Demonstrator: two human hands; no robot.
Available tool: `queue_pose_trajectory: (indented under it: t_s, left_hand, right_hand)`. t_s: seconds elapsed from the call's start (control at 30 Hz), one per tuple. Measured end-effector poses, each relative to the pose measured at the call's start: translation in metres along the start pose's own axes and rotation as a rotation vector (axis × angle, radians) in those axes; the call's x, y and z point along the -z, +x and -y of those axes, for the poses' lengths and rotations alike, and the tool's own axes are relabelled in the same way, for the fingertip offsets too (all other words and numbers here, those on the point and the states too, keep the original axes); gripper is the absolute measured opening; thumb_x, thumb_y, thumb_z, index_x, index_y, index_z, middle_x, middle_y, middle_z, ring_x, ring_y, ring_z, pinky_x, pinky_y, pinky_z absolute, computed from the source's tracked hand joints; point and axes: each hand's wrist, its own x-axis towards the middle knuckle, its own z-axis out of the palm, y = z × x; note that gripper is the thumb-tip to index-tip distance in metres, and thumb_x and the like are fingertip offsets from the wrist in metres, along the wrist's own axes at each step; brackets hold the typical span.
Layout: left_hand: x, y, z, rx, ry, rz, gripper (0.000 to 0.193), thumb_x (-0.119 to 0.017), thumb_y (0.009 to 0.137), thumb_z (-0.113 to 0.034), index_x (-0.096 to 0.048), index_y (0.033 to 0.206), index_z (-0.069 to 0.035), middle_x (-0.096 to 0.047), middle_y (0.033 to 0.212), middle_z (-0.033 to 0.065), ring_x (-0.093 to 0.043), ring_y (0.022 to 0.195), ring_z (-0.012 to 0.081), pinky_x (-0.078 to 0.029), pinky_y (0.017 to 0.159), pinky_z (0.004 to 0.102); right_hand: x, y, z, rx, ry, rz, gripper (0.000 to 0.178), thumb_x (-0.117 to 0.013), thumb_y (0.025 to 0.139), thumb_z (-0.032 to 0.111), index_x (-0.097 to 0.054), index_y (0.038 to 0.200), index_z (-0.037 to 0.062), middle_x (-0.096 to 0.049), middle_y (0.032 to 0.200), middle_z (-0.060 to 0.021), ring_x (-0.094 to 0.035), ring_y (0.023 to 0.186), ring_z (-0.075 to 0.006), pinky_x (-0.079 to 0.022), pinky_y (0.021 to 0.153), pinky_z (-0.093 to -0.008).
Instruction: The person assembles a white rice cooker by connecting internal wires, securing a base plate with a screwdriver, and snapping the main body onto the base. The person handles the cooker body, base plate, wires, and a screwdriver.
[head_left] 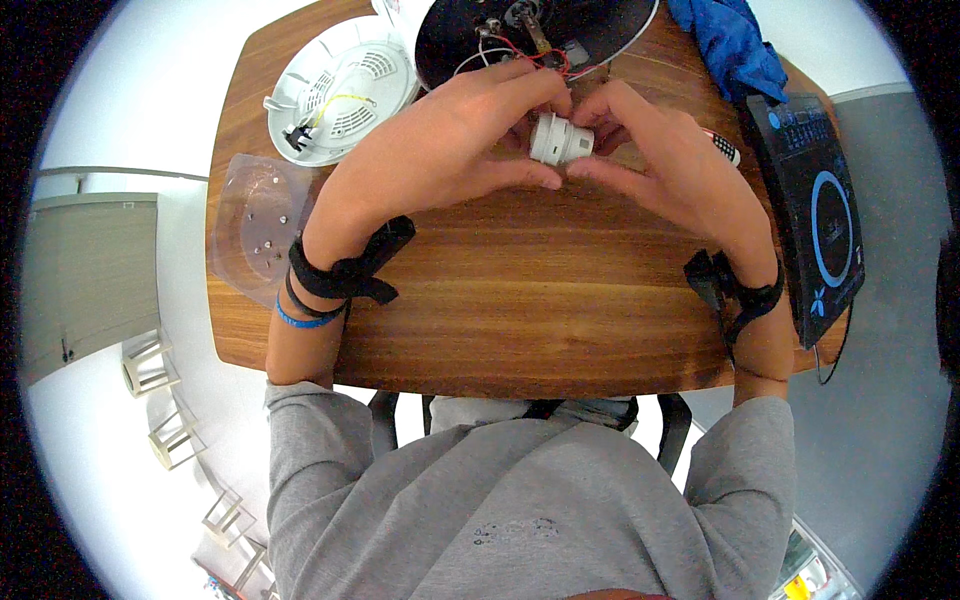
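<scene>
Spanning the near part of the wood-grain table [560,335], both forearms angle inward, a black wrist strap [345,278] on each; elbows are out, probably to let the work sit centred. To the left lies a clear plastic tray [230,205] with a few small screws [283,219] inside, presumably so none roll off. Opposite, a flat black panel [806,222] with a blue ring lies along the right edge, out of the working area. Ahead, the white cylindrical part [560,141] is between left hand [480,120] and right hand [665,142], wider end to the left. Left grip: closed about the wide end, thumb below. Right grip: thumb and fingers pinching the narrow end. Holding both ends likely steadies the piece and allows turning. Far fingertips are hidden; cannot tell exactly where they press. Just beyond the right hand, a small buttoned device [724,148] shows in part. Farther off at left, a white vented cover [385,90] lies inner face up, seemingly to keep its yellow wire [345,97] accessible. Beyond the fingers, a dark round shell [450,32] faces up, red wire [512,46] exposed, perhaps for easy reach. Far right: blue cloth [732,48], bunched apart from the loose parts.
</scene>
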Motion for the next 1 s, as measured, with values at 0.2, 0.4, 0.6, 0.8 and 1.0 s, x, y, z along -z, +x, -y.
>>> queue_pose_trajectory:
  t_s: [0.2, 0.4, 0.6, 0.8, 1.0]
  left_hand:
    - [0.001, 0.0, -0.003, -0.011, 0.019, -0.019, 0.057, -0.091, 0.084, -0.021, -0.064, 0.131, -0.005, -0.068, 0.127, 0.0155, -0.067, 0.121, 0.0396, -0.055, 0.105, 0.045]
    - [0.001, 0.002, -0.003, -0.048, 0.045, -0.013, 0.056, -0.09, 0.084, -0.022, -0.064, 0.13, -0.005, -0.068, 0.126, 0.0156, -0.067, 0.12, 0.0396, -0.055, 0.104, 0.0453]
    - [0.001, 0.001, -0.002, -0.048, 0.063, -0.037, 0.052, -0.087, 0.089, -0.024, -0.065, 0.132, -0.004, -0.067, 0.129, 0.0174, -0.067, 0.12, 0.0406, -0.056, 0.103, 0.0454]
    - [-0.002, 0.002, 0.0, -0.117, 0.095, -0.115, 0.049, -0.079, 0.097, -0.017, -0.064, 0.141, -0.003, -0.068, 0.131, 0.0199, -0.068, 0.123, 0.0408, -0.057, 0.102, 0.0449]
    - [0.001, 0.002, -0.005, 0.044, -0.086, -0.072, 0.049, -0.076, 0.098, -0.007, -0.059, 0.144, -0.002, -0.07, 0.138, 0.0204, -0.072, 0.124, 0.0353, -0.059, 0.106, 0.0426]
  right_hand:
    - [0.001, 0.001, 0.007, -0.066, 0.06, 0.006, 0.037, -0.084, 0.096, 0.016, -0.063, 0.122, 0.0013, -0.077, 0.109, -0.0143, -0.08, 0.101, -0.0296, -0.063, 0.089, -0.0394]
    - [0.001, 0.001, 0.006, -0.009, 0.069, -0.016, 0.037, -0.085, 0.095, 0.016, -0.063, 0.121, 0.0013, -0.078, 0.11, -0.0138, -0.08, 0.101, -0.0293, -0.063, 0.089, -0.039]
    - [0.0, 0.001, 0.002, -0.057, 0.103, -0.057, 0.039, -0.086, 0.094, 0.021, -0.063, 0.121, 0.0027, -0.078, 0.107, -0.0142, -0.079, 0.099, -0.0306, -0.063, 0.087, -0.04]
    - [-0.003, 0.003, -0.007, -0.082, 0.155, -0.118, 0.045, -0.09, 0.09, 0.025, -0.064, 0.122, 0.0052, -0.079, 0.106, -0.017, -0.08, 0.098, -0.035, -0.063, 0.086, -0.0433]
    - [-0.002, 0.002, -0.01, -0.08, 0.204, -0.146, 0.047, -0.09, 0.089, 0.016, -0.063, 0.126, 0.0056, -0.079, 0.108, -0.0143, -0.08, 0.099, -0.032, -0.064, 0.086, -0.042]
